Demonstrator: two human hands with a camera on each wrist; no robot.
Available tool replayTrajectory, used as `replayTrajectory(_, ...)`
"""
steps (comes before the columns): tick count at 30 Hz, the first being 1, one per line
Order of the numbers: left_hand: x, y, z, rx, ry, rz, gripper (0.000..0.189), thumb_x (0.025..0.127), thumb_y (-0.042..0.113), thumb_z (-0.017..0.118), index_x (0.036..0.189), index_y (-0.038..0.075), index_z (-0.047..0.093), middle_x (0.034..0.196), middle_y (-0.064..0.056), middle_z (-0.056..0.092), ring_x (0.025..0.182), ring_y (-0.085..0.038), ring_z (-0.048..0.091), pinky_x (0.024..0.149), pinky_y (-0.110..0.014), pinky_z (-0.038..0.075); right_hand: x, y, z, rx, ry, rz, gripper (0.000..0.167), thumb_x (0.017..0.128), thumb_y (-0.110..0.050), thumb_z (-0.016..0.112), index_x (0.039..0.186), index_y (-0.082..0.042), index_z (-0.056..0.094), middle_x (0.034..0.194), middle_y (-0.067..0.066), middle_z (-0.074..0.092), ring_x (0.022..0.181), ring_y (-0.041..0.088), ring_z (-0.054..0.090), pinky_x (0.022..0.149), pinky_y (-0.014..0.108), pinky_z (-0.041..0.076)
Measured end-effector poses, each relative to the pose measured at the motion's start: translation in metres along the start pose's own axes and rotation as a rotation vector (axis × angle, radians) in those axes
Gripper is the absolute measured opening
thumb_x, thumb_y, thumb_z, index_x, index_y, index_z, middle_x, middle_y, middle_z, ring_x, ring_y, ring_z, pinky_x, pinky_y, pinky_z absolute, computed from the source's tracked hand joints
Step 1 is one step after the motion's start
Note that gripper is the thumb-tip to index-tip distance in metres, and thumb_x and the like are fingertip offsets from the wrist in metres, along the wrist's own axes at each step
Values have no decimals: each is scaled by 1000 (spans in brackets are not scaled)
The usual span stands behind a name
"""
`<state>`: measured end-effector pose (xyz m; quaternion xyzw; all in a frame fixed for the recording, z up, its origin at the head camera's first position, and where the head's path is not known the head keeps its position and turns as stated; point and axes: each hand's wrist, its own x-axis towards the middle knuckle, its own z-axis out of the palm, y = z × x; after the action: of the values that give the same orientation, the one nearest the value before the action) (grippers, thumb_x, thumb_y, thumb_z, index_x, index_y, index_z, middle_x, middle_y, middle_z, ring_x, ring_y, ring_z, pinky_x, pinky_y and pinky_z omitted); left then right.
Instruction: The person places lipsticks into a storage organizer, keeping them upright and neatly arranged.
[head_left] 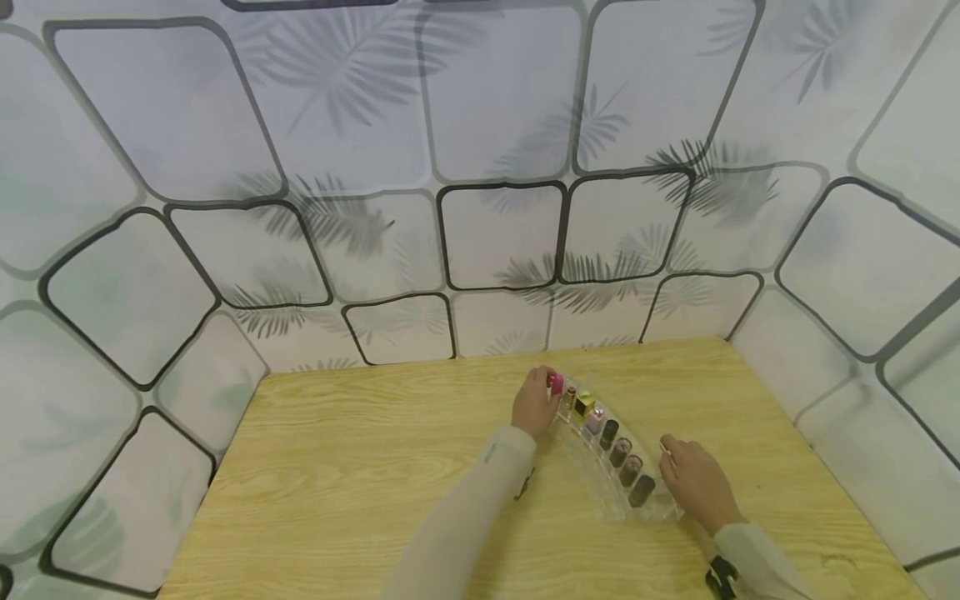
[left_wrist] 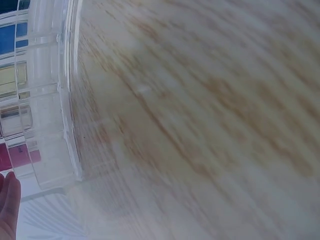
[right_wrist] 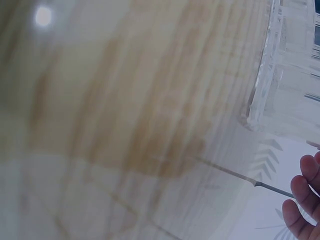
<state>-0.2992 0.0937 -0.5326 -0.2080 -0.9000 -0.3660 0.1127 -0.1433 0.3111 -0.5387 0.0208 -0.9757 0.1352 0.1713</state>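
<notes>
A clear, curved, stepped display rack (head_left: 611,508) stands on the table, holding a row of small bottles. At its far end my left hand (head_left: 534,404) pinches a bright pink bottle (head_left: 556,383). In the left wrist view, the fingers (left_wrist: 9,202) are at the lower left, right by the pink bottle (left_wrist: 19,155) seen through the clear rack. My right hand (head_left: 697,482) is beside the rack's near right end, its fingers loosely curled. The right wrist view shows these fingers (right_wrist: 302,192) just past the rack's corner, with nothing visible in them.
Beside the pink bottle stand a yellow-and-black bottle (head_left: 583,405), a pale pink-and-lilac bottle (head_left: 595,420) and several dark bottles (head_left: 620,452). The wood-grain table (head_left: 360,467) meets patterned walls (head_left: 502,237) at the back and sides.
</notes>
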Motion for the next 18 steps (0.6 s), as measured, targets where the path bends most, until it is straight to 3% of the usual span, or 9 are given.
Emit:
replayTrajectory(4, 0, -3, -2, 26, 1, 18, 33, 83, 9, 69, 113, 6, 55, 103, -10, 60, 91, -20, 63, 78, -27, 55, 2, -1, 1, -2, 12, -17, 15, 87, -7, 51, 97, 0, 60, 68, 8, 59, 61, 20, 51, 52, 35, 43)
replayTrajectory(12, -5, -11, -11, 136, 21, 124, 39, 85, 16, 67, 119, 4, 54, 113, -12, 57, 104, -23, 58, 93, -31, 50, 4, -5, 0, -37, 37, -76, 11, 85, -4, 54, 94, 0, 58, 64, 7, 56, 58, 20, 49, 51, 33, 42)
replayTrajectory(18, -17, -1, -37, 178, 39, 190, 40, 85, 21, 66, 119, 4, 56, 114, -13, 58, 106, -25, 57, 95, -36, 47, 3, -2, 0, -105, 61, -120, 14, 82, -7, 58, 94, 0, 58, 61, 6, 55, 55, 18, 48, 46, 30, 40)
